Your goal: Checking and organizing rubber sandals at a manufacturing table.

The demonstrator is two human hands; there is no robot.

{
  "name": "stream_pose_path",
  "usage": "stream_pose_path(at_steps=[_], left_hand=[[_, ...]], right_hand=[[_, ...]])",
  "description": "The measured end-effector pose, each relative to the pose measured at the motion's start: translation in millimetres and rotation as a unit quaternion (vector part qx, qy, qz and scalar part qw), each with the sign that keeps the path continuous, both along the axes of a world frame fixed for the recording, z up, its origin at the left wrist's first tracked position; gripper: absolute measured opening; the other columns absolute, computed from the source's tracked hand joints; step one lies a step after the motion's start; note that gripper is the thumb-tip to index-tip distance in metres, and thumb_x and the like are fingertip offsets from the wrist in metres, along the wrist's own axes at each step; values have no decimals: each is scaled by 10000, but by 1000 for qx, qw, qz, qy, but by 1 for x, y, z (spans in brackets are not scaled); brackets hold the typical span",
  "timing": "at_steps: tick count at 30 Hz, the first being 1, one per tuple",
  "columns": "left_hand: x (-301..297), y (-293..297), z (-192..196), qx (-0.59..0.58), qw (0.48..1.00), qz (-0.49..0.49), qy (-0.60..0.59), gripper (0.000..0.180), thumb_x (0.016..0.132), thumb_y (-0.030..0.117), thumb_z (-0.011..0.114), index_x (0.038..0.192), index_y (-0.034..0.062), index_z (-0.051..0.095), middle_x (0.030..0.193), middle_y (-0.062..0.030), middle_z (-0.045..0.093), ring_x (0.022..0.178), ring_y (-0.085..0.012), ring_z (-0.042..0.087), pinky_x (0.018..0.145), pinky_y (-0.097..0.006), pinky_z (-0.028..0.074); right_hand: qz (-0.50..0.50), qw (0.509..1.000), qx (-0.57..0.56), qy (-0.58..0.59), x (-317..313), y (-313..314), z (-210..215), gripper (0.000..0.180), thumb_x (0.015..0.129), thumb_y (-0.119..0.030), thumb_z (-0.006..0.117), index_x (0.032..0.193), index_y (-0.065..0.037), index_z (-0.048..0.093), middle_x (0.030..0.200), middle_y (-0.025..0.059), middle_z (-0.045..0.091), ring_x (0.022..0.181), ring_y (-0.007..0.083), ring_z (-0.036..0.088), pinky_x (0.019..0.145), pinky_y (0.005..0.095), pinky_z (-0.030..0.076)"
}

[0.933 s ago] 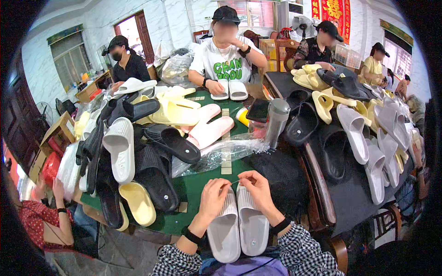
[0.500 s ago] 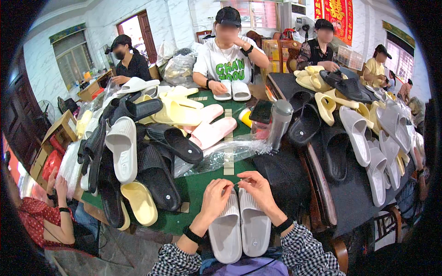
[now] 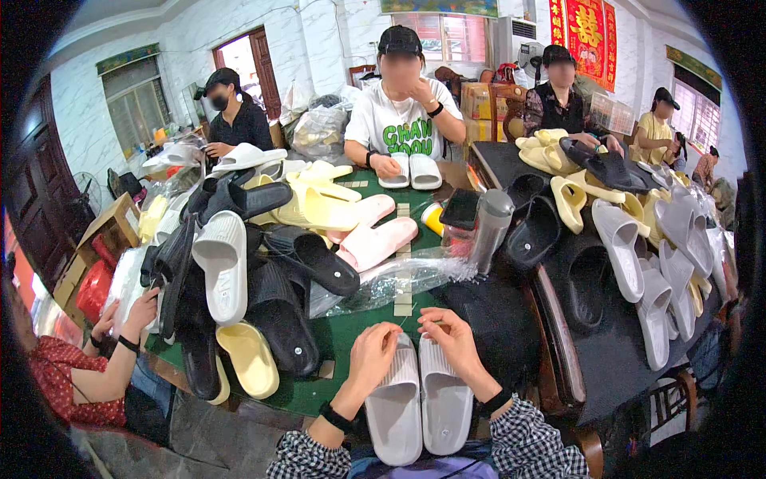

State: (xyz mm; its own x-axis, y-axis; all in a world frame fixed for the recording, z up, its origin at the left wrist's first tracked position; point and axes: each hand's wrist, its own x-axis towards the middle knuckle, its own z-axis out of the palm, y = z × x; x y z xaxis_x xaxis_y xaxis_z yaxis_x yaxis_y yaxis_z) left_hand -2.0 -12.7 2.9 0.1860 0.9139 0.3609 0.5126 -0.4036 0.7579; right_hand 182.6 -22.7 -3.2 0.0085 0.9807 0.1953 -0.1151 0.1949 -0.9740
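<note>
Both hands at the desk's point(image 3: 351, 335) near edge: left hand point(image 3: 373, 357) and right hand point(image 3: 452, 341) each pinch-closed atop the grey slipper pair point(image 3: 419, 403).

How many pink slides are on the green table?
2: one pink slide lies right of the black pile, the other pink slide just behind it by the yellow slides. More may be buried.
</note>
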Motion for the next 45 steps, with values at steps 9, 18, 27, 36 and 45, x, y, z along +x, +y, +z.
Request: stream_pose_path(at_steps=[9, 18, 27, 36, 45], left_hand=[[5, 1, 5, 66, 995, -47, 50, 101, 882, 69, 602, 930, 26, 680, 822, -131, 647, 760, -283, 611, 690, -380, 482], [5, 0, 3, 57, 996, -47, 53, 94, 880, 99, 604, 909, 47, 677, 798, -107, 638, 770, -300, 606, 712, -415, 478], [4, -2, 2, 60, 995, -63, 50, 112, 886, 101, 619, 938, 34, 692, 806, -119, 631, 755, -285, 595, 697, -383, 471], [4, -2, 8, 55, 994, -73, 54, 116, 881, 62, 608, 948, 35, 699, 828, -119, 632, 792, -298, 600, 710, -390, 471], [4, 1, 5, 66, 993, -89, 32, 119, 875, 52, 624, 973, 19, 681, 866, -128, 641, 818, -297, 610, 720, -377, 479]], right_hand=[[-20, 999, -36, -9, -1, -3, 5, 156, 965, -85, 582, 1080, -21, 664, 971, 28, 657, 830, 81, 627, 751, 225, 505], [-25, 999, -23, 5, -2, -3, 5, 201, 947, -44, 603, 1130, -10, 680, 970, 46, 642, 800, 98, 646, 714, 225, 526], [-23, 998, -19, 56, -2, -3, 9, 274, 936, -49, 616, 1208, -19, 635, 949, 28, 658, 782, 89, 628, 710, 231, 522], [32, 989, -105, 102, 6, 0, 11, 135, 923, -87, 645, 1039, -21, 668, 899, -3, 647, 791, 61, 574, 726, 214, 476], [97, 991, -95, 14, 2, 1, 7, 136, 917, -97, 658, 1031, -25, 669, 934, -6, 658, 814, 54, 562, 734, 206, 463]])
